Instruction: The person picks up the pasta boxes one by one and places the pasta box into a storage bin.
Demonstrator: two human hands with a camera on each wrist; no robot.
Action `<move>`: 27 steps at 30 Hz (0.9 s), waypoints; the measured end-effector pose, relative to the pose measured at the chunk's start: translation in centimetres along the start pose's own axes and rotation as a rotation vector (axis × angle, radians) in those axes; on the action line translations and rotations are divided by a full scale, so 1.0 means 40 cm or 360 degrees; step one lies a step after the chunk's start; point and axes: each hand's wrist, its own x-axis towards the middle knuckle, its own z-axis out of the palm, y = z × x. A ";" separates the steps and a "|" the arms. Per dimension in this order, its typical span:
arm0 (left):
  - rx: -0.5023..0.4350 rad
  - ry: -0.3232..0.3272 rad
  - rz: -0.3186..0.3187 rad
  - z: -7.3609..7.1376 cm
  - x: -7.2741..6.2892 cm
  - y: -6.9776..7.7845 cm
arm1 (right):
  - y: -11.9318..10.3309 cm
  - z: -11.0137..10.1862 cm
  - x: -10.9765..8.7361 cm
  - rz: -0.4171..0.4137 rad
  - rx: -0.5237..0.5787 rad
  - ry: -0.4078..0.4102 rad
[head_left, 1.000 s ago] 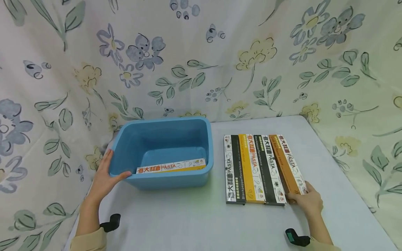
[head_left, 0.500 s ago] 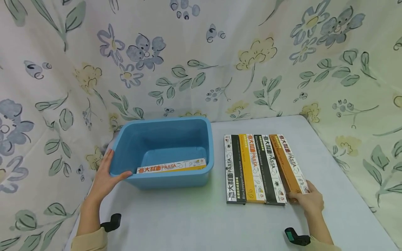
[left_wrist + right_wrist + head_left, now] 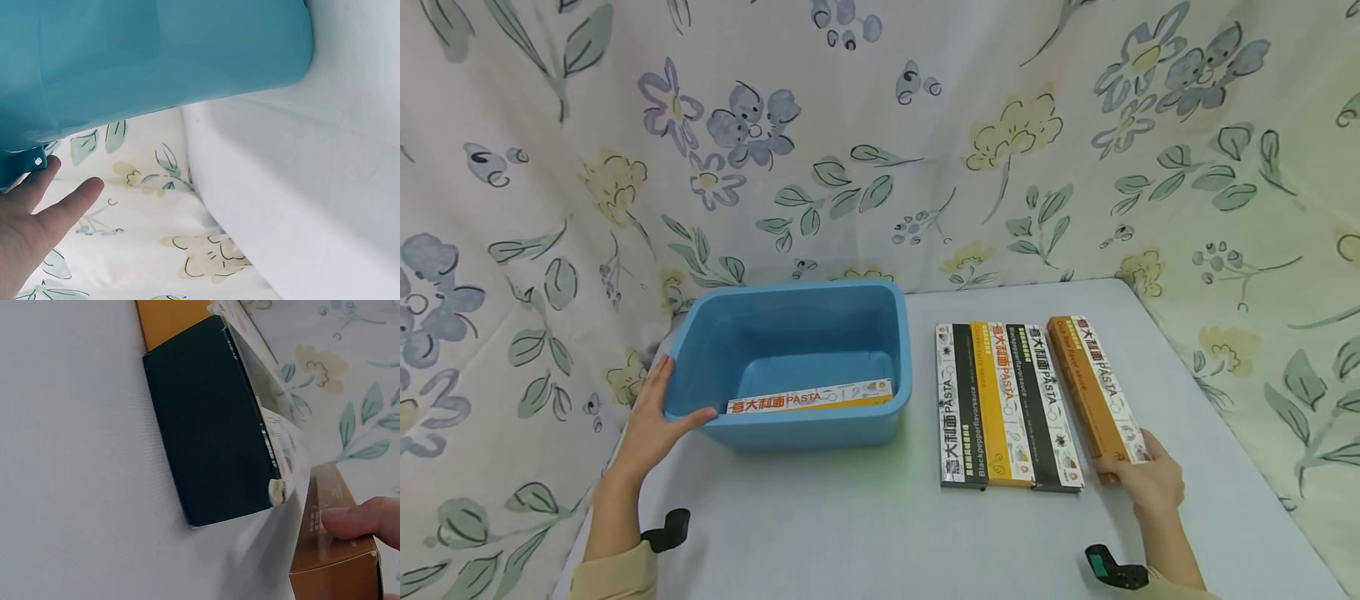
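My right hand [image 3: 1150, 479] pinches the near end of an orange-brown and white pasta box [image 3: 1093, 387], thumb on its left side. The right wrist view shows the thumb [image 3: 359, 517] lying on the box's brown face. A narrow gap separates this box from a row of three pasta boxes: black [image 3: 958, 404], yellow [image 3: 1000, 404] and black [image 3: 1043, 404]. My left hand [image 3: 651, 417] rests at the near left corner of a blue basin [image 3: 805, 435], thumb on the rim and straight fingers along the outer side. Another yellow and white pasta box [image 3: 808, 397] lies inside the basin's near wall.
Basin and boxes stand on a white-covered table [image 3: 880, 533]. A floral curtain [image 3: 865, 150] hangs behind and along both sides. White table surface lies between the basin and the row, and in front of both. Each wrist carries a small black camera mount [image 3: 666, 531].
My right hand has shifted slightly right with the brown pasta box, opening a gap beside the black one. The left hand and basin stay put; the view has shifted a little.
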 end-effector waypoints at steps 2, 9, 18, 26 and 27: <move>-0.0002 0.0001 0.0000 0.000 0.000 0.001 | -0.004 -0.003 0.001 0.0007 0.0006 0.0012; -0.0014 -0.0003 0.0005 -0.002 0.003 0.006 | -0.020 -0.018 -0.001 -0.0018 -0.0006 0.0039; -0.0008 -0.0002 -0.0001 -0.001 0.002 0.002 | -0.049 -0.035 -0.010 -0.0080 -0.0016 0.0040; -0.0016 0.0008 0.0015 0.001 0.000 0.001 | -0.075 -0.043 -0.024 -0.0098 0.0022 0.0031; -0.0018 0.0007 0.0018 0.002 0.000 0.000 | -0.078 -0.043 -0.026 -0.0098 0.0027 0.0031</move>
